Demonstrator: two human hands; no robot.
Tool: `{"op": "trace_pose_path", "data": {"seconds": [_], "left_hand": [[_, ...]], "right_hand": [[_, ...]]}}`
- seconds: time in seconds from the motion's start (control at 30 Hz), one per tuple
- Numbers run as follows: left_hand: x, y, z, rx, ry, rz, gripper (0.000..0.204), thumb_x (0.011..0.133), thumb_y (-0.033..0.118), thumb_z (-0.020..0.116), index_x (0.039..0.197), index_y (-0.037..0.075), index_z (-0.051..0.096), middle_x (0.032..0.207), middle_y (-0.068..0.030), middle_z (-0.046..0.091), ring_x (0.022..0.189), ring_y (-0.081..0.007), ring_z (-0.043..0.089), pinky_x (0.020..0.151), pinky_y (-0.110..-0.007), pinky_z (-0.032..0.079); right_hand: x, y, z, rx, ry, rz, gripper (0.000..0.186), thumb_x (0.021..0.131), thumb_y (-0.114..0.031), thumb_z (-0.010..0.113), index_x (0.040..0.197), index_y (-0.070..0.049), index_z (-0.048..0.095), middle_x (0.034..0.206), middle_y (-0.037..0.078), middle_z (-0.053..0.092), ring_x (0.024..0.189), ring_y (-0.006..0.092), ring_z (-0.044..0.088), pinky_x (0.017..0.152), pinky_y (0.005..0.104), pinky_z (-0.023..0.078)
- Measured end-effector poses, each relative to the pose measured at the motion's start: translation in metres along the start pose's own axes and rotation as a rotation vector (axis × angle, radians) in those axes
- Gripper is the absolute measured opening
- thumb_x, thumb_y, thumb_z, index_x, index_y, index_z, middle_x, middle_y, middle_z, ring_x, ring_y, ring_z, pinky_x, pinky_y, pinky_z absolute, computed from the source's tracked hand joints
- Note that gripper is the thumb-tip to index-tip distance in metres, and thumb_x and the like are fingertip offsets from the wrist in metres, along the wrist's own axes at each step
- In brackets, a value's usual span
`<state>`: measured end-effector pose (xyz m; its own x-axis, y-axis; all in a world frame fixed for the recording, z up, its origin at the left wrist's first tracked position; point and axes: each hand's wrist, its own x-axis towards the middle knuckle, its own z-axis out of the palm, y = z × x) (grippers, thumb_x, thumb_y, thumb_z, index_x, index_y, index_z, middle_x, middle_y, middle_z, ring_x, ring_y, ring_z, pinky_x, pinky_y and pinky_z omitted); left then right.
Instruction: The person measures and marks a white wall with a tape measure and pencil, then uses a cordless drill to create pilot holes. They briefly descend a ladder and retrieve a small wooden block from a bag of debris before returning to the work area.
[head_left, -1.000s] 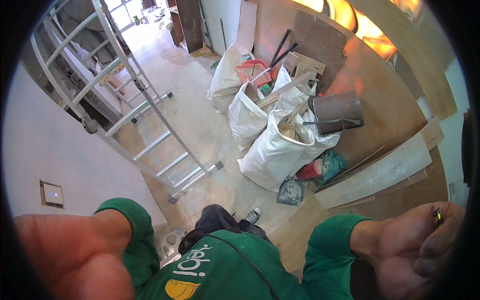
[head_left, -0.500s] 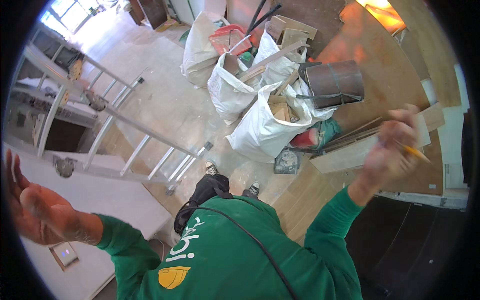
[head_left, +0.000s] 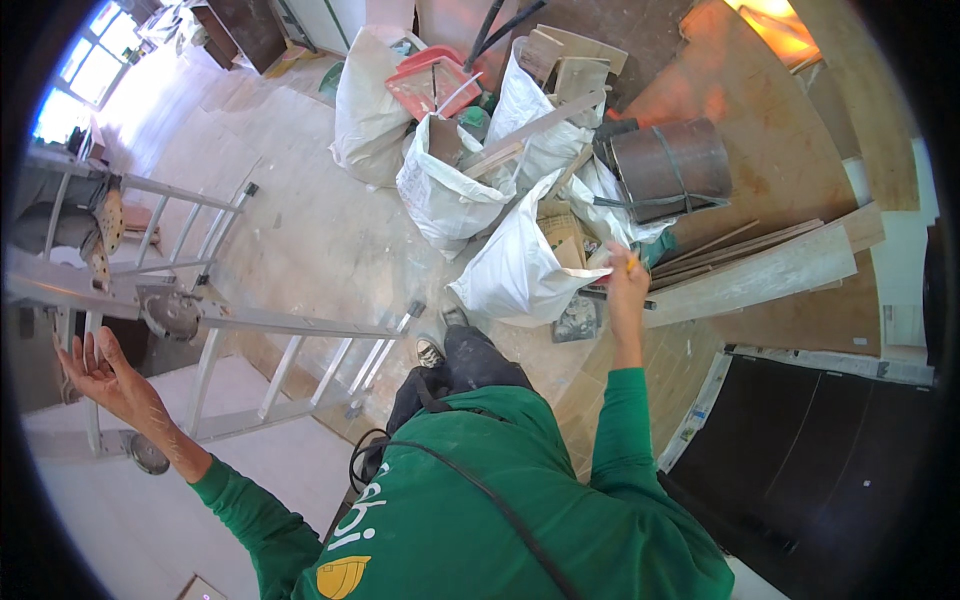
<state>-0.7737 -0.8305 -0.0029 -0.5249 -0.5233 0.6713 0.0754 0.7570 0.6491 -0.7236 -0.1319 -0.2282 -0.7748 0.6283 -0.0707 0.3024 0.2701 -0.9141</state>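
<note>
Out to the left, my left hand (head_left: pixel 105 375) is open, palm up and fingers spread, with nothing in it. It appears beside the rails of an aluminium folding ladder (head_left: pixel 270 325); I cannot tell whether they touch. My right hand (head_left: pixel 627 290) is closed round a slim yellow pencil (head_left: pixel 631 264), mostly hidden by the fingers. In this view that hand overlaps the edge of a white rubble sack (head_left: pixel 515 275) stuffed with cardboard and scraps.
More white sacks (head_left: pixel 440 190) hold wood offcuts and a red plastic tub (head_left: pixel 435 85). A brown cylinder (head_left: pixel 670 165) and long boards (head_left: pixel 760 270) lie at right, above a black panel (head_left: pixel 800 450). Far left, another person's tan shoe (head_left: pixel 110 215) shows at the ladder.
My right hand has swung inward to the left with the pencil. My left hand has moved slightly right and up. The view has shifted, and one foot has stepped forward.
</note>
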Motion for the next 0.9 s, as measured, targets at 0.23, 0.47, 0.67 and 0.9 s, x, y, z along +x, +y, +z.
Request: {"op": "trace_pose_path", "data": {"seconds": [0.23,0.47,0.67,0.9], "left_hand": [[0.021,-0.004,0.033,0.085,-0.045,-0.101,0.088,0.107,0.035,0.075,0.168,-0.007,0.027,0.154,-0.0262,0.051,0.140,-0.0302,0.058,0.118,-0.042,0.049],[0.043,-0.006,0.046,0.269,0.028,-0.118,0.087,0.107,0.037,0.076,0.163,-0.012,0.032,0.141,-0.0262,0.064,0.132,-0.0302,0.064,0.114,-0.041,0.051],[0.042,-0.011,0.062,0.435,0.047,-0.085,0.074,0.105,0.038,0.077,0.149,-0.014,0.047,0.133,-0.0260,0.070,0.119,-0.0293,0.070,0.105,-0.040,0.056],[0.044,-0.028,0.068,0.674,0.169,0.124,0.073,0.103,0.050,0.076,0.119,-0.019,0.060,0.108,-0.0318,0.072,0.093,-0.0350,0.073,0.079,-0.049,0.062]], "right_hand": [[0.097,0.021,0.138,0.030,-0.194,-0.058,0.040,0.111,-0.031,0.062,0.127,0.002,0.076,0.092,0.007,0.074,0.087,0.0173,0.069,0.082,0.0325,0.053],[0.241,0.097,0.278,-0.146,-0.118,-0.124,0.054,0.101,-0.037,0.073,0.136,0.004,0.065,0.114,0.025,0.077,0.106,0.0393,0.075,0.094,0.0458,0.057],[0.300,0.094,0.315,-0.226,-0.080,0.093,0.076,0.095,-0.042,0.079,0.148,0.006,0.054,0.132,0.036,0.071,0.123,0.0515,0.069,0.106,0.0528,0.054],[0.301,0.094,0.333,-0.236,0.091,0.224,0.063,0.093,-0.039,0.080,0.137,0.001,0.060,0.121,0.035,0.074,0.118,0.0548,0.070,0.101,0.0569,0.056]]}}
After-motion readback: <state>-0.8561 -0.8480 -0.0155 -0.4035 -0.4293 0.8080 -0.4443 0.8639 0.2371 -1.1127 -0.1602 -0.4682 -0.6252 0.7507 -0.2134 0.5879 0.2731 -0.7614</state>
